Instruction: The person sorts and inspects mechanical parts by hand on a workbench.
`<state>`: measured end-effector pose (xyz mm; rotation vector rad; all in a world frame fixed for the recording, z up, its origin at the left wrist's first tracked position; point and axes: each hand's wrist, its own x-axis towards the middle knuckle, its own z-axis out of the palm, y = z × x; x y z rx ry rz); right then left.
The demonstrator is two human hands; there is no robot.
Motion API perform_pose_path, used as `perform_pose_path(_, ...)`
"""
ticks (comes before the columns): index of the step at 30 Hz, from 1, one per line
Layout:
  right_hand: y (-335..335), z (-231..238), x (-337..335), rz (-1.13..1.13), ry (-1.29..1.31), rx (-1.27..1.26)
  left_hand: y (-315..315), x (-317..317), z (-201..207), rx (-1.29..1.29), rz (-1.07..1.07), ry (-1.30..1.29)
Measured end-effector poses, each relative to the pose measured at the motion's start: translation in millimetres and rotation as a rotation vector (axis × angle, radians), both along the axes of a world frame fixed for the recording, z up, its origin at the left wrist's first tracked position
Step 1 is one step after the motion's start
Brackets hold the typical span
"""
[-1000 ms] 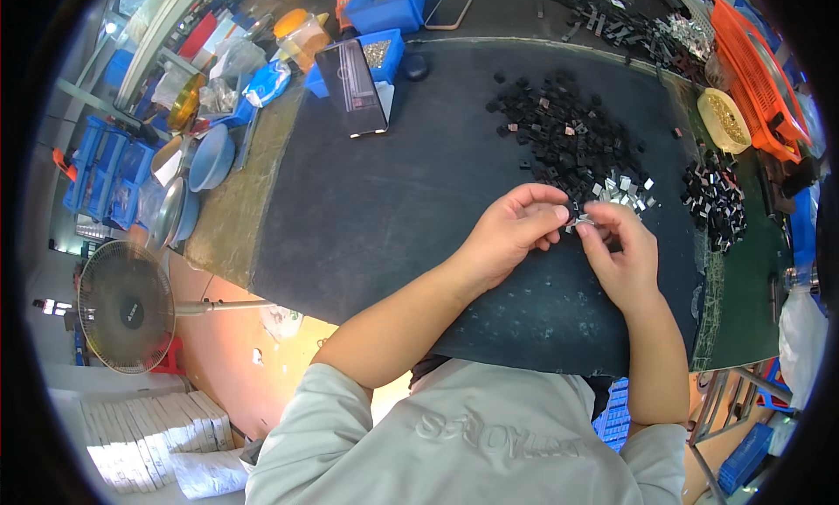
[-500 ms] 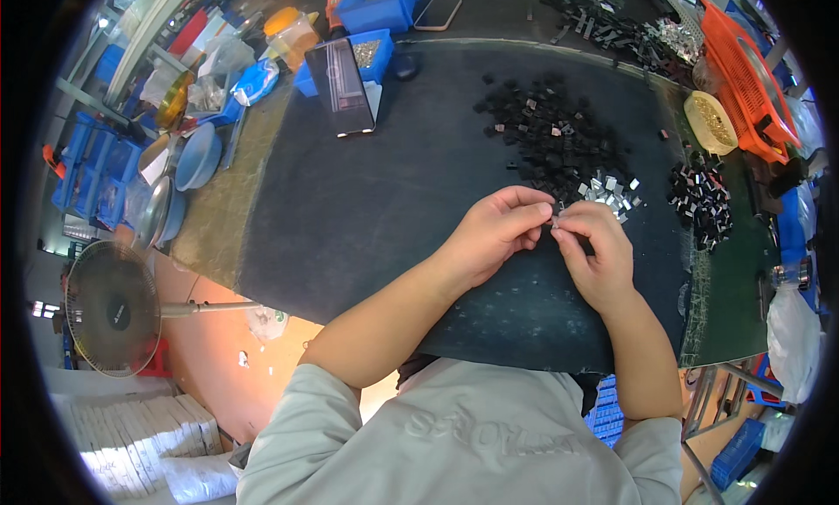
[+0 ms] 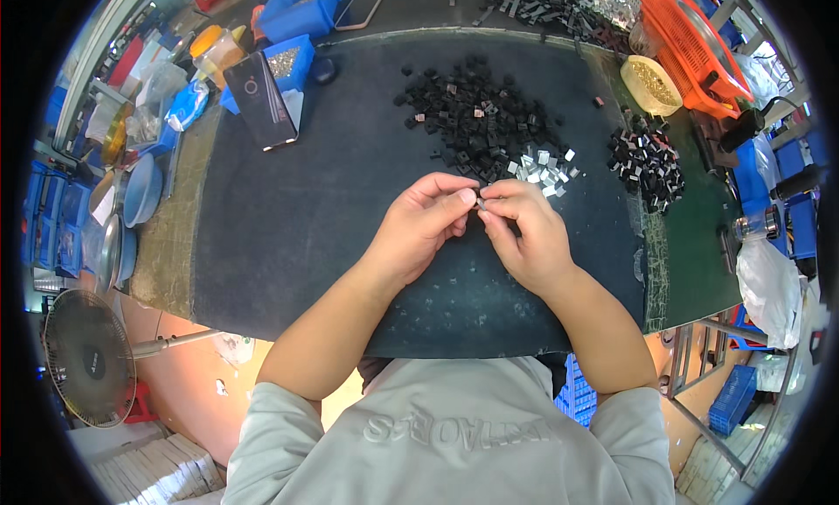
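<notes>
on the dark work mat (image 3: 288,208), the heap of small black blocks (image 3: 481,120) looks light and stiff. the left hand (image 3: 419,221) and right hand (image 3: 530,234) meet just on its near side, thumbs and forefingers pinched nearly closed. small silver pieces (image 3: 544,168) lie beyond the right hand, probably smooth and slippery. between the fingertips sits a tiny grey part (image 3: 481,205), likely rigid, best gripped by opposite edges; fingers hide most of it, so its shape stays unclear.

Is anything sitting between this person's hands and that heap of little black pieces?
Partly: straight ahead of the right hand, small silvery pieces lie at the near right edge of the black heap. Nothing visible stands between the left hand and the heap.
</notes>
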<state>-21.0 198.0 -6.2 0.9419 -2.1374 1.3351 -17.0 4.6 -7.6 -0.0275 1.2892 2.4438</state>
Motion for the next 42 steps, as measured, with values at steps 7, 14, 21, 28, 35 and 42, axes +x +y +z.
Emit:
perform_pose_path(7, -0.7, -4.6, 0.5, 0.009, -0.056, -0.055, 4.4, 2.7, 4.4, 0.012, 0.022, -0.015)
perform_pose_path(14, 3.6, 4.6, 0.4, 0.070, -0.298, -0.088, 2.8, 3.8, 3.2, 0.014, -0.050, -0.001)
perform_pose_path(21, 6.8, -2.9, -1.4, 0.156, -0.259, -0.094, -1.1, 4.2, 8.2, 0.032, -0.107, -0.002)
perform_pose_path(28, 6.2, 2.5, 2.4, 0.104, -0.174, -0.054, 2.2, 3.2, 9.5, 0.098, -0.128, -0.072)
perform_pose_path(35, 5.4, 6.0, 4.2, 0.097, -0.139, -0.040, 1.5, 3.1, 10.8, 0.168, -0.158, -0.079)
perform_pose_path(42, 11.1, 7.1, -0.9, 0.050, -0.145, 0.002, 1.2, 2.7, 6.2, 0.109, -0.129, -0.050)
